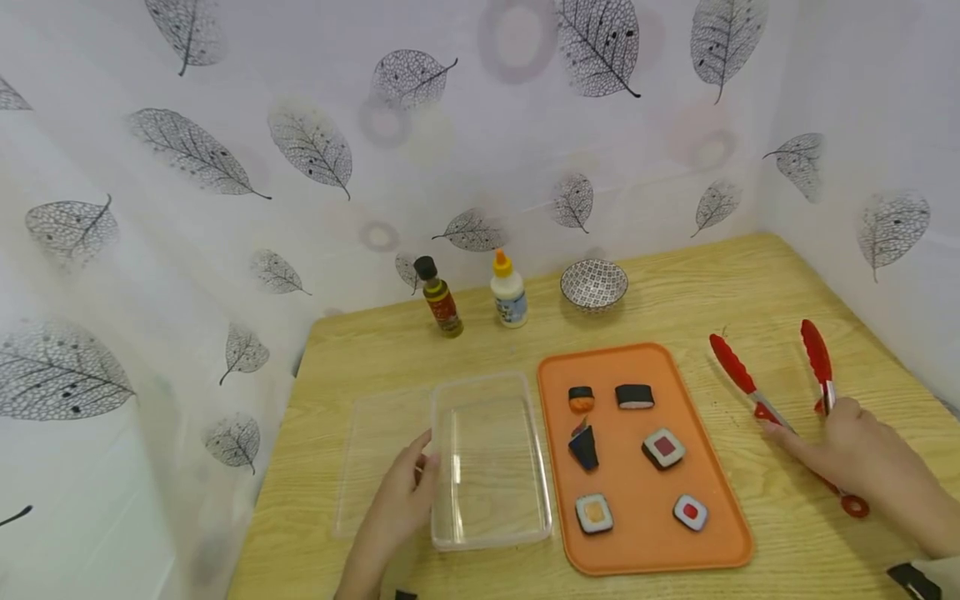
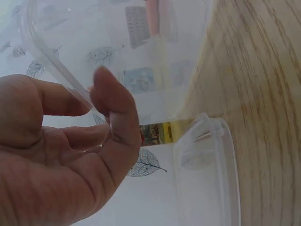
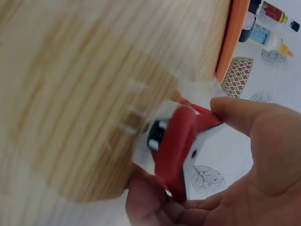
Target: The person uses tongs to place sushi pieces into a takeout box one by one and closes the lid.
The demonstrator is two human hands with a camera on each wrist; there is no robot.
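My left hand pinches the left rim of a clear plastic container at the near middle of the wooden table. In the left wrist view the thumb and fingers close on that rim. A clear lid lies flat just left of the container. My right hand grips red tongs lying on the table at the right, their arms spread apart. The right wrist view shows my fingers wrapped around the tongs near the hinge end. An orange tray with several toy sushi pieces sits between my hands.
At the back stand a dark sauce bottle, a white bottle with an orange cap and a patterned bowl. Leaf-print curtain walls close in the table behind and on both sides. The table's left edge is near the lid.
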